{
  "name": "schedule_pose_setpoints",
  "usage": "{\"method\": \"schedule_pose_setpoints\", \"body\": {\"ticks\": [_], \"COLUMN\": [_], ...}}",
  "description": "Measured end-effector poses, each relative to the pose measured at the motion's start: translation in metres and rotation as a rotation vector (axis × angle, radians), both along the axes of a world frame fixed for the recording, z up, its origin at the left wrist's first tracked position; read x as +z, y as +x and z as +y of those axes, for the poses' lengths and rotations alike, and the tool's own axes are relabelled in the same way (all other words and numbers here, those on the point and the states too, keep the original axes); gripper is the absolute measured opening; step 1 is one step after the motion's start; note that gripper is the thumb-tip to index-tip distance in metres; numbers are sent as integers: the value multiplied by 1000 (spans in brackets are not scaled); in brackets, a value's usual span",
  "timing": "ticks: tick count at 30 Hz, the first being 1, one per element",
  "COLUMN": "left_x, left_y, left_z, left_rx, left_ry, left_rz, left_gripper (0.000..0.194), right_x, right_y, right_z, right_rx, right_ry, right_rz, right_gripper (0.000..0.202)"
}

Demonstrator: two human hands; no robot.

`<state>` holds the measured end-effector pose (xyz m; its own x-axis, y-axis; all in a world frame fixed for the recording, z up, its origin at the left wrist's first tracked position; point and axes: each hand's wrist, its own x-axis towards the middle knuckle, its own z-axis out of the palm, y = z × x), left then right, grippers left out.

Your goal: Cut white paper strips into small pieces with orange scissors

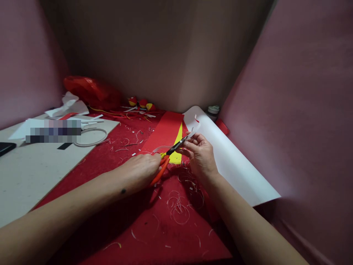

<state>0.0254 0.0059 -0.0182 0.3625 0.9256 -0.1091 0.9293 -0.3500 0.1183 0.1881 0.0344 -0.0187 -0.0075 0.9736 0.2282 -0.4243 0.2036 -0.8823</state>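
My left hand [146, 165] is closed round the orange and yellow handles of a pair of scissors [162, 171]. The dark blades point up and to the right, reaching the fingers of my right hand [200, 152]. Between the fingertips of that hand is a thin, pale strip [194, 131], and the blade tips lie against it or just beside it; which one I cannot tell. Below both hands lie a red sheet [165, 129] and a folded yellow piece [176, 159] on the red cloth [129, 221].
Thread ends and paper scraps litter the cloth. A large white sheet [234, 165] curves along the right. A pale board [33, 180] at left carries papers and a looped cable [93, 143]. At the back are a red plastic bag [91, 92] and small red-yellow balls [142, 103].
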Motion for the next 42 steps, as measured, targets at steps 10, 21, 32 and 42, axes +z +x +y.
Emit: {"method": "schedule_pose_setpoints", "body": {"ticks": [10,21,32,42], "left_x": [12,13,14,2], "left_y": [4,-2,1,-4], "left_z": [-4,-7,-7,-1], "left_rx": [35,-32,27,-43], "left_ry": [-68,-38,-52,12], "left_rz": [2,67,32,11], "left_gripper": [33,36,37,37], "right_x": [9,7,3,2], "right_y": [6,2,-1,-2], "right_z": [4,-2,-2,-2], "right_rx": [-100,-47,-10,-8], "right_ry": [-13,0,-9,-6], "right_rz": [-35,-69,-45,-44], "right_gripper": [21,24,27,27]}}
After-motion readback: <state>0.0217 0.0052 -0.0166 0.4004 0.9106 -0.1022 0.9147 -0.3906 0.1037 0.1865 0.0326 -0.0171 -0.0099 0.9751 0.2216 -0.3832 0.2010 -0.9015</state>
